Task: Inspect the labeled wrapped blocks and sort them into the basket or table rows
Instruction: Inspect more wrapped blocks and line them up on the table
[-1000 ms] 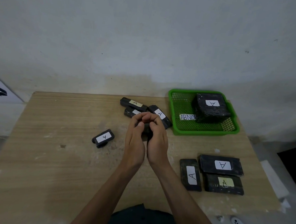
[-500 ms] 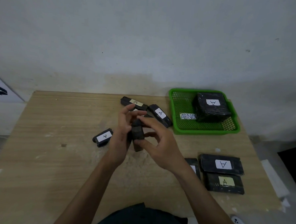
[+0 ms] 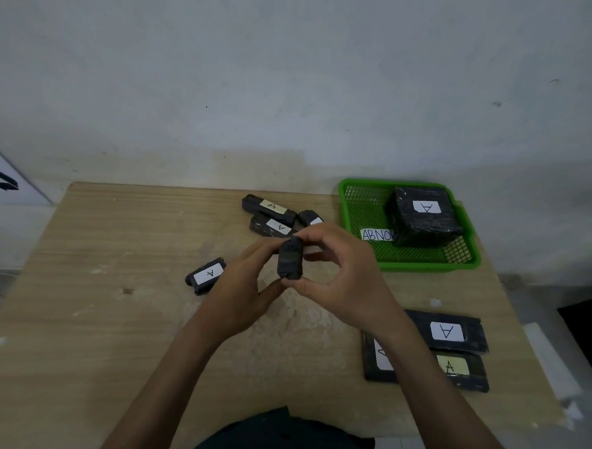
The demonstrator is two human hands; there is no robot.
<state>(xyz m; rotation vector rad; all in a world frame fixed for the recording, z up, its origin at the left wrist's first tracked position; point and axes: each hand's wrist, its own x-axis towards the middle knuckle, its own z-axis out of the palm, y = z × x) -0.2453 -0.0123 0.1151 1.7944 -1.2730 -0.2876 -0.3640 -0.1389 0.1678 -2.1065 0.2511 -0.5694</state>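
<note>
Head view: a pale wooden table (image 3: 111,317) fills the lower half of the frame, set against a white wall (image 3: 296,70). At its far right corner sits a green mesh basket (image 3: 405,266). A white tag (image 3: 378,234) on the basket floor reads "ABNOR", and the end of the word is hidden. A big block (image 3: 421,220) in black wrap, labelled A, stands in the right part of the basket and covers the end of the tag.

On the near right of the table three flat blocks (image 3: 446,331) lie touching each other. The far one has a white A label and the one nearer the person has a yellowish A label. The third lies left of both, partly under the right forearm.

At the far middle of the table is a pile (image 3: 272,223) of three small labelled blocks, just left of the basket. A lone block (image 3: 206,275) with a white A label lies alone, just left of the hands.

The held block (image 3: 290,258) is small and stands upright above the middle of the table, in front of the pile, with plain black wrap facing the camera. It sits between the two hands. The left hand (image 3: 243,290) curls its fingers round the block's left side. The right hand (image 3: 339,278) hooks its forefinger over the top and sets its thumb under the lower end. The two thumbs meet there.
</note>
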